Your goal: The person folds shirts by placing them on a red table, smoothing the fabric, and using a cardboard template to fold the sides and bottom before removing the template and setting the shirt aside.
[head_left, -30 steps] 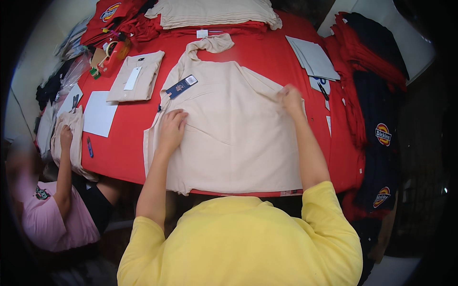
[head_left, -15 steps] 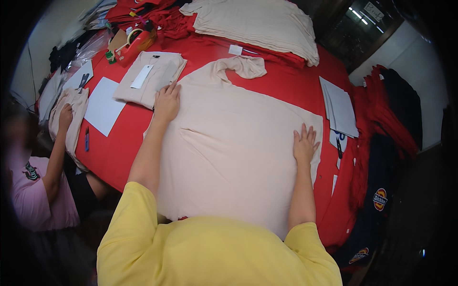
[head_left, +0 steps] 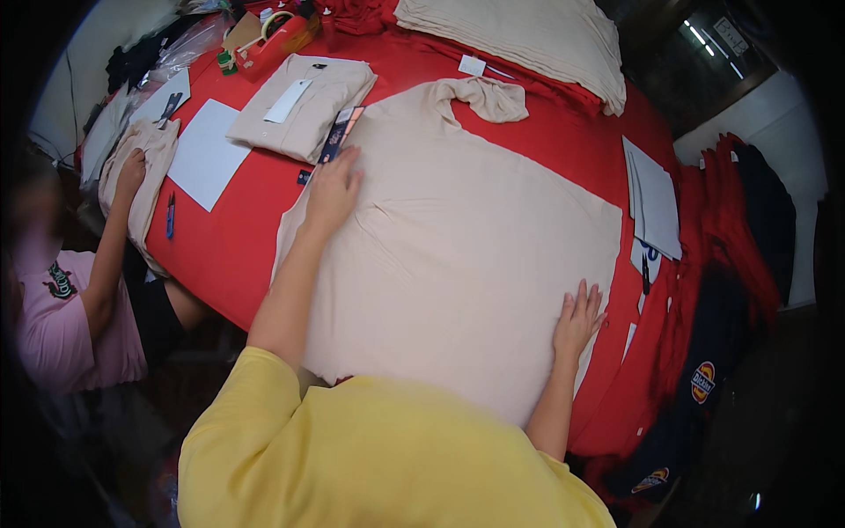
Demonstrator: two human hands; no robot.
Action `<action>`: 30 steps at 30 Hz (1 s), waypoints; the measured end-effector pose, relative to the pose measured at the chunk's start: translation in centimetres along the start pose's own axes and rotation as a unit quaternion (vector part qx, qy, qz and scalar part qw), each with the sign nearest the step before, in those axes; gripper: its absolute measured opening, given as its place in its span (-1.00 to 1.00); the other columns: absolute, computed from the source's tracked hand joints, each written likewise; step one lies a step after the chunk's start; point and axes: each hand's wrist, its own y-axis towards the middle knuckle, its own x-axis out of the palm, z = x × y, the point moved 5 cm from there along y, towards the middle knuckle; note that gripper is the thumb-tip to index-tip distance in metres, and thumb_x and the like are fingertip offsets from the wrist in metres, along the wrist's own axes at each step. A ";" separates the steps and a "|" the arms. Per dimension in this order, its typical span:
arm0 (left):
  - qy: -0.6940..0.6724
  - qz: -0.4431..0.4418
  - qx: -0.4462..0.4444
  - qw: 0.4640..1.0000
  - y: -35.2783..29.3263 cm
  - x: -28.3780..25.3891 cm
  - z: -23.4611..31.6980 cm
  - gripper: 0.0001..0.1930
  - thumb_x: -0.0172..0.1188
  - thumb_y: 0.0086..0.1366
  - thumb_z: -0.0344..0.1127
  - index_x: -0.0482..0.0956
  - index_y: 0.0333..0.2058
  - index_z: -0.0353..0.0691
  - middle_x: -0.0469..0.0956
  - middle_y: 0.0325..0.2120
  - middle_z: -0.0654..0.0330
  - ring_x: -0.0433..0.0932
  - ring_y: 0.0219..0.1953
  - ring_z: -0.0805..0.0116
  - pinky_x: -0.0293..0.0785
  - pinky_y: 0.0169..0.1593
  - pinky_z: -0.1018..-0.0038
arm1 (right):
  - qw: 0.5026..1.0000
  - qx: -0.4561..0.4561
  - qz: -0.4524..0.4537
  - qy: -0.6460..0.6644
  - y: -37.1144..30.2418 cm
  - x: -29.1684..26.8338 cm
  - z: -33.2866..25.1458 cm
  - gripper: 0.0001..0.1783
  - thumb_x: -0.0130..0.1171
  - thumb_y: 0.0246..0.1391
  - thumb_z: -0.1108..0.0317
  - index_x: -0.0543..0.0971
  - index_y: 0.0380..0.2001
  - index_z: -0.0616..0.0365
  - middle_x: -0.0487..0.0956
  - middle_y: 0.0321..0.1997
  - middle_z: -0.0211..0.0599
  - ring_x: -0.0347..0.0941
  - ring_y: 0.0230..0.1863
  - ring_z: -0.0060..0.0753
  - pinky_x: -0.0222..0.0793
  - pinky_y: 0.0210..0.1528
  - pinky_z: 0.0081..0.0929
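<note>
A cream shirt (head_left: 458,255) lies spread on the red-covered table, with one sleeve (head_left: 493,99) curled at its far end. My left hand (head_left: 334,189) rests on the shirt's left part, fingers stretched out, and small creases run from beside it. Just beyond those fingertips a dark hang tag (head_left: 338,136) with an orange end lies at the shirt's edge; whether the fingers touch it is unclear. My right hand (head_left: 577,327) lies flat near the shirt's right edge, fingers spread. Past the tag is a folded cream shirt (head_left: 339,84) bearing a white tag (head_left: 288,101).
A large pile of cream garments (head_left: 519,31) stands at the back. White sheets (head_left: 651,194) lie at right, beside hanging red and navy clothes (head_left: 704,334). At left are white paper (head_left: 207,154), blue thread snips (head_left: 171,216), a tape dispenser (head_left: 273,44) and a co-worker's hand (head_left: 132,169) on cream cloth.
The whole view has shifted somewhat. My right hand has slid nearer to me along the shirt's right side. The dark tag now shows beyond my left hand, and the long crease has smoothed.
</note>
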 end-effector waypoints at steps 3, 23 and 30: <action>-0.215 -0.043 -0.162 0.962 -0.1 -2.5 -0.5 -0.65 0.07 0.33 -0.29 0.48 0.07 -0.21 0.47 0.06 0.04 0.38 0.16 0.09 0.25 0.22 0.28 | 1.000 0.001 0.025 0.013 -1.0 -1.8 1.8 -0.40 -0.04 0.25 0.12 0.23 0.30 0.08 0.04 0.46 -0.17 -0.14 0.47 -0.11 -0.42 0.42 0.10; 0.126 0.045 -0.176 0.975 -13.8 -9.8 -4.7 -0.76 0.16 0.27 -0.22 0.53 -0.22 -0.29 0.54 -0.31 0.04 0.48 -0.27 0.16 0.39 -0.16 0.25 | 0.992 0.086 -0.055 -0.073 -17.0 -5.4 5.6 -0.26 -0.04 0.22 0.03 0.07 0.36 0.11 -0.05 0.47 -0.05 -0.23 0.48 0.04 -0.45 0.36 0.33; -0.085 0.113 -0.220 0.965 -13.7 -9.6 -7.5 -0.73 0.14 0.31 -0.23 0.51 -0.14 -0.29 0.44 -0.57 0.18 0.35 -0.53 0.43 0.35 -0.40 0.45 | 0.991 0.130 0.009 0.042 -10.6 -7.0 4.2 -0.30 0.03 0.19 0.17 0.11 0.35 0.00 -0.01 0.46 -0.14 -0.26 0.49 0.02 -0.47 0.37 0.30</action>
